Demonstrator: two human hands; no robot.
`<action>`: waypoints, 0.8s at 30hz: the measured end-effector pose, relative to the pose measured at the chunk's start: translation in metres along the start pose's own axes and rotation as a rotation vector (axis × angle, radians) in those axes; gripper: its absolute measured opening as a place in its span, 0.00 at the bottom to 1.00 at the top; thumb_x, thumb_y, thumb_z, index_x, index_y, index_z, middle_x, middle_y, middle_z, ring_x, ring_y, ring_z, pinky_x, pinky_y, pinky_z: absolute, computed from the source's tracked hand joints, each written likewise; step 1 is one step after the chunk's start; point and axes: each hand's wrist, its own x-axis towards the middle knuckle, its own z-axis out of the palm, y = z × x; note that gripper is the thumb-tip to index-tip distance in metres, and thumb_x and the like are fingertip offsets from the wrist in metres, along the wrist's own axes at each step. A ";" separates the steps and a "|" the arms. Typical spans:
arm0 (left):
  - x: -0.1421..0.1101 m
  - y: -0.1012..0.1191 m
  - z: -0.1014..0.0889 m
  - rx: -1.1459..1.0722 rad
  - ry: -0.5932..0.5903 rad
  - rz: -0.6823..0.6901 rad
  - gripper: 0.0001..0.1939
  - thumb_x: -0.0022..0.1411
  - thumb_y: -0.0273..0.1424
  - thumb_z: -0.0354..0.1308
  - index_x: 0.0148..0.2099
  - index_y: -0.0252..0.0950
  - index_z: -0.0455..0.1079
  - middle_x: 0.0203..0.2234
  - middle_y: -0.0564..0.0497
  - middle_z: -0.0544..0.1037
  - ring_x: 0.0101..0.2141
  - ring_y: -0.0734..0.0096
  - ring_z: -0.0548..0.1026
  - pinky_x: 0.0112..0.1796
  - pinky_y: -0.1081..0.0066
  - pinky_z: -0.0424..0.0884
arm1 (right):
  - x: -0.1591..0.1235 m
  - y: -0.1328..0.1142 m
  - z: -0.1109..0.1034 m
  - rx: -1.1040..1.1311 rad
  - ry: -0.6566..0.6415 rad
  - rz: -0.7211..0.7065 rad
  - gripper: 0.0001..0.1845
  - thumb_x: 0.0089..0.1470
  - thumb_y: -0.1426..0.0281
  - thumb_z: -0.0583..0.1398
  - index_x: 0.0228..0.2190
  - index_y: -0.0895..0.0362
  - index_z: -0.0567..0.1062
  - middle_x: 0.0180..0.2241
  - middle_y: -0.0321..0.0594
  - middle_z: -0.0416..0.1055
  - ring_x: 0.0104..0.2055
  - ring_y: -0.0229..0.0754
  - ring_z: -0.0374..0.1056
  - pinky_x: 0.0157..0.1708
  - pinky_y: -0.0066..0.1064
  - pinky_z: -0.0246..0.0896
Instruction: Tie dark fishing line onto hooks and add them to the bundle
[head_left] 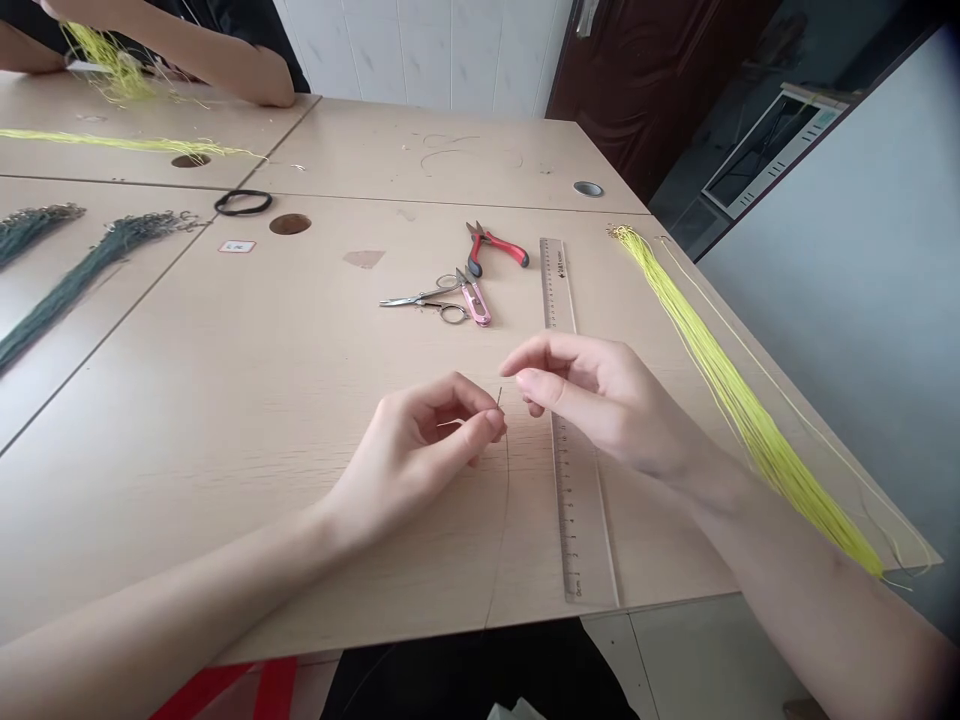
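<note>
Now thin dark cord (507, 480) in L hand (431, 440) grip.

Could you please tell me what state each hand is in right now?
Left hand: closed, fingertips pinching a thin cord.
Right hand: slightly open, over the ruler, nothing visible in it.

"What's the left hand (412, 440) doing?"
"It's pinching, thumb tip on finger tip. The other fingers curl in."
"And the right hand (607, 405)?"
"It's bent, with a small gap between thumb and pointing finger."
"Do the hands touch?"
"No, but they're near. The bare left arm (217, 575) and right arm (810, 570) reach in from the sides."
</note>
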 end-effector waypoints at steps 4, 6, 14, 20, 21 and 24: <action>0.000 -0.002 0.000 -0.028 -0.024 0.012 0.07 0.60 0.31 0.56 0.30 0.35 0.68 0.24 0.56 0.73 0.25 0.80 0.68 0.28 0.79 0.66 | -0.001 0.000 0.002 -0.024 -0.024 -0.051 0.05 0.56 0.70 0.58 0.34 0.56 0.75 0.29 0.31 0.72 0.33 0.30 0.67 0.34 0.22 0.61; 0.001 -0.005 0.000 -0.021 -0.033 0.023 0.07 0.60 0.31 0.56 0.31 0.35 0.69 0.24 0.56 0.74 0.25 0.80 0.68 0.28 0.80 0.66 | 0.000 0.001 0.004 -0.036 -0.036 -0.067 0.05 0.56 0.70 0.58 0.31 0.57 0.74 0.29 0.31 0.72 0.33 0.31 0.68 0.35 0.22 0.62; 0.017 -0.017 -0.011 -0.115 0.142 0.019 0.08 0.60 0.35 0.58 0.32 0.36 0.70 0.29 0.53 0.77 0.31 0.75 0.73 0.33 0.76 0.69 | -0.001 0.006 -0.022 -0.531 0.031 0.017 0.12 0.59 0.62 0.53 0.39 0.52 0.74 0.41 0.34 0.74 0.42 0.41 0.69 0.43 0.34 0.62; 0.020 -0.021 -0.012 -0.282 0.153 0.027 0.09 0.60 0.36 0.58 0.32 0.35 0.68 0.30 0.51 0.76 0.37 0.70 0.74 0.33 0.75 0.71 | -0.036 0.004 -0.014 -0.658 -0.119 0.120 0.17 0.60 0.64 0.51 0.45 0.57 0.73 0.57 0.42 0.62 0.56 0.50 0.61 0.55 0.43 0.54; 0.019 -0.021 -0.012 -0.287 0.147 0.028 0.09 0.59 0.36 0.58 0.32 0.35 0.68 0.30 0.51 0.76 0.37 0.70 0.74 0.33 0.75 0.71 | -0.045 0.002 -0.009 -0.666 -0.129 0.125 0.18 0.61 0.65 0.50 0.48 0.57 0.71 0.59 0.42 0.60 0.57 0.49 0.59 0.56 0.42 0.53; 0.017 -0.021 -0.011 -0.289 0.132 0.032 0.10 0.60 0.36 0.58 0.32 0.35 0.68 0.30 0.51 0.76 0.36 0.71 0.74 0.33 0.75 0.70 | -0.075 -0.007 0.005 -0.656 -0.151 0.136 0.15 0.61 0.63 0.50 0.45 0.53 0.71 0.51 0.37 0.68 0.51 0.41 0.65 0.48 0.32 0.61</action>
